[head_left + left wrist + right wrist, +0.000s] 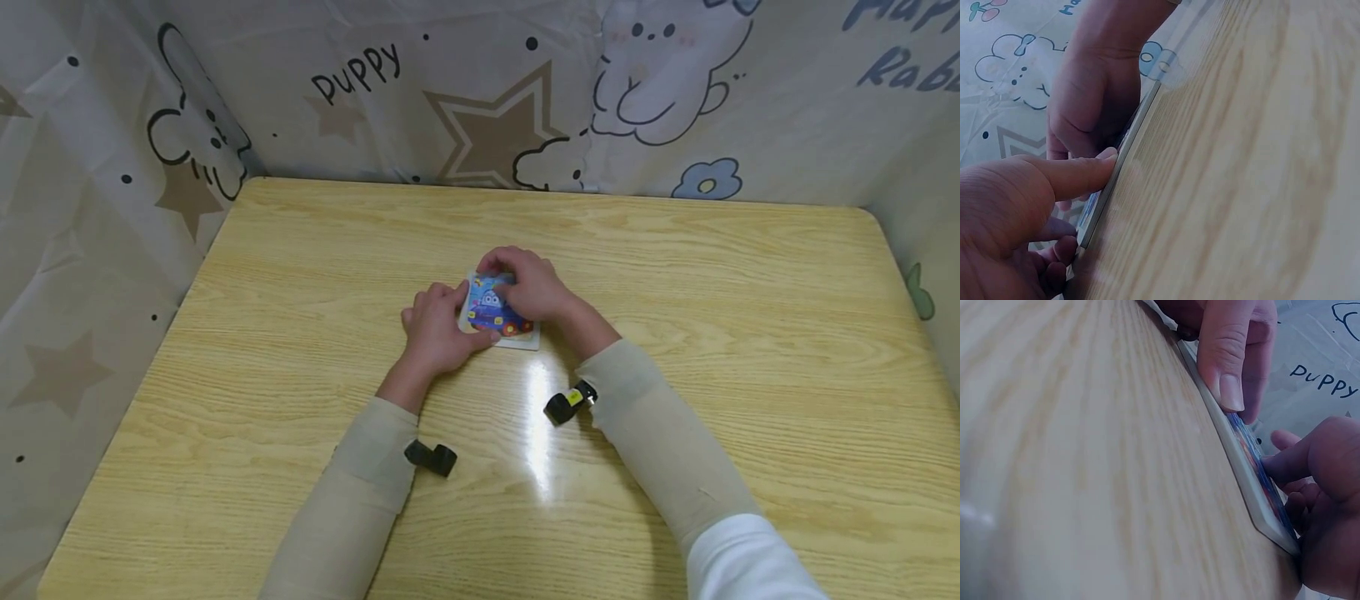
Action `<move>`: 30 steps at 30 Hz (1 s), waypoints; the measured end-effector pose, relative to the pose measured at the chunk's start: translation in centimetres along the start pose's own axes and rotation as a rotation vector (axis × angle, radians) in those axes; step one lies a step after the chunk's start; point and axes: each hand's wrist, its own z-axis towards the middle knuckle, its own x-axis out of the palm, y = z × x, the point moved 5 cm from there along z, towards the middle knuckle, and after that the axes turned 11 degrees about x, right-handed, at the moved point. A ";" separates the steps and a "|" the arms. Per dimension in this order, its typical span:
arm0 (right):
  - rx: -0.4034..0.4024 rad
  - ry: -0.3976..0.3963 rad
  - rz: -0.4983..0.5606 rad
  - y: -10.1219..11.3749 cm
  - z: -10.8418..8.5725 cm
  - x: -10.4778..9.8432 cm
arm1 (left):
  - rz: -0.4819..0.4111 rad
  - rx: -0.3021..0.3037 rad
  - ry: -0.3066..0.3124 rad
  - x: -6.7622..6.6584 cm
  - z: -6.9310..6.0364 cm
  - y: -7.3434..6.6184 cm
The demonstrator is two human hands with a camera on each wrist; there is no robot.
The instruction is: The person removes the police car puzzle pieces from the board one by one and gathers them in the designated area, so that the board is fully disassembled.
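One flat, pale-edged, blue-pictured board (489, 318), judged light, stiff, best held by rim; touched by left hand (438, 331), fingers apart; right hand (534, 287): finger grip cannot be told.

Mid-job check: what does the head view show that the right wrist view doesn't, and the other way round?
Only the head view shows the blue car picture readable from above, the big brown star and blue flower on the backdrop, and the table's far corners.

Only the right wrist view gives a close, low look along the small board's pale side edge.

Both show the board on the table, the left hand and right hand touching it, and the "puppy" lettering.
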 end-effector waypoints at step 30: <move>-0.039 -0.016 -0.075 0.1 0.0 -0.1 | 0.012 -0.013 0.009 0.1 0.0 0.0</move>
